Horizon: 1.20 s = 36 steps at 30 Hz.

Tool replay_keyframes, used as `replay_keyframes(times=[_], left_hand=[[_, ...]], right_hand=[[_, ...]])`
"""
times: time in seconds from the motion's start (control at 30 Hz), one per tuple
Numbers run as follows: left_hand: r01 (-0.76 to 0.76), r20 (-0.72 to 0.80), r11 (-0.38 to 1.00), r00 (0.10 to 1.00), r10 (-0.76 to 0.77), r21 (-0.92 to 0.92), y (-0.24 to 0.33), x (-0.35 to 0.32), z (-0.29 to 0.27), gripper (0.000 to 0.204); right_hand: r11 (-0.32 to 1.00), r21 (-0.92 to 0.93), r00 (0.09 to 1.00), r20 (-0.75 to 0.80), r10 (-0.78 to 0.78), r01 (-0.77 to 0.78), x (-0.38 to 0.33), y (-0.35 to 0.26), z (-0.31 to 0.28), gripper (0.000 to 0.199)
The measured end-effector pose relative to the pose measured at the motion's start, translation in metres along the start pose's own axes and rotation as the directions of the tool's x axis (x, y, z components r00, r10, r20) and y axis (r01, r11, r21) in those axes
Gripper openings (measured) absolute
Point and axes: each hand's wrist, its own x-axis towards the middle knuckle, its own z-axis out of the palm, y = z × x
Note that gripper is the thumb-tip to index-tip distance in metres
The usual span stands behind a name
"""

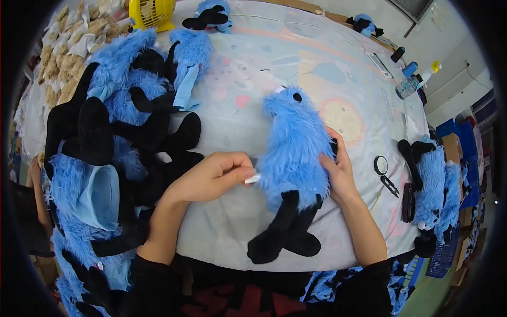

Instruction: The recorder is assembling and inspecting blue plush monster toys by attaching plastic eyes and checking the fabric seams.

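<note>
Plush toy (pixel 296 148) with shaggy blue fur and black legs is at the centre of the frame, feet toward the lower edge. The left hand (pixel 217 175) pinches a small white tag (pixel 253 179) at its left side; the right hand (pixel 340 170) grips its right side. Unheld blue plushes (pixel 127 90) heap at left; thread snips (pixel 390 186) lie at right.

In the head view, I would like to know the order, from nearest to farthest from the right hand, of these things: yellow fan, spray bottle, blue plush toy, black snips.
1. Blue plush toy: touching the right hand, on its left.
2. Black snips: to its right.
3. Spray bottle: farther up, at right.
4. Yellow fan: far upper left.
</note>
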Motion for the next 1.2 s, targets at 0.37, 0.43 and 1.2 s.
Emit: replay_keyframes(times=[0.37, 0.43, 1.2], left_hand=[[-0.218, -0.458, 0.741, 0.879, -0.134, -0.635, -0.016, 0.018, 0.016, 0.011], [-0.211, -0.422, 0.738, 0.9, -0.11, -0.642, -0.014, 0.016, 0.019, 0.011], [-0.46, -0.454, 0.867, 0.825, 0.337, -0.193, 0.004, 0.02, 0.061, 0.02]], right_hand=[[0.092, -0.655, 0.593, 0.603, -0.533, 0.75, -0.013, -0.005, 0.018, 0.067], [0.14, -0.689, 0.639, 0.551, -0.536, 0.711, -0.019, -0.003, 0.027, 0.065], [0.398, -0.739, 0.638, 0.056, -0.768, 0.543, -0.021, 0.015, 0.041, 0.037]])
